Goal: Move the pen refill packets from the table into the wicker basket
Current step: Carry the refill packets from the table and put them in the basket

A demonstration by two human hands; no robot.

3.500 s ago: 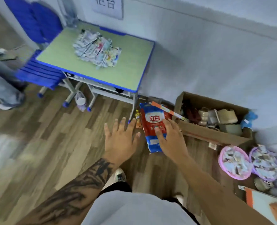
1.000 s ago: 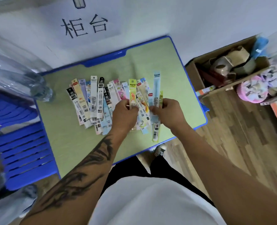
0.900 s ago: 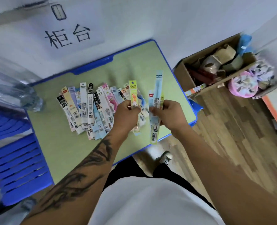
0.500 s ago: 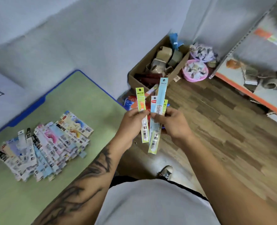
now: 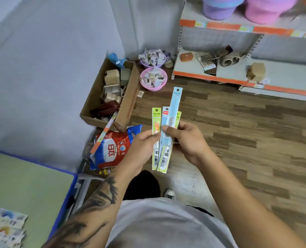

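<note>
My left hand [image 5: 142, 146] pinches a green pen refill packet [image 5: 156, 120] upright over the floor. Right beside it, my right hand [image 5: 187, 138] grips a few more packets, the tallest a long light-blue one [image 5: 175, 104]. A pile of refill packets [image 5: 3, 224] lies on the green table [image 5: 28, 183] at the lower left. A pink woven basket [image 5: 163, 84] holding small packets stands on the floor beyond my hands, with a purple basket [image 5: 142, 64] just behind it.
An open cardboard box [image 5: 129, 102] of odds and ends sits against the wall. A red, white and blue bag [image 5: 112, 147] lies below it. A shelf unit with orange edges [image 5: 209, 78] stands at the right, with purple and pink baskets [image 5: 218, 8] on its upper shelf.
Both hands lifted packets off the table pile and carried them right, over the wooden floor. The view swung right; the table and pile slid to the lower left.
</note>
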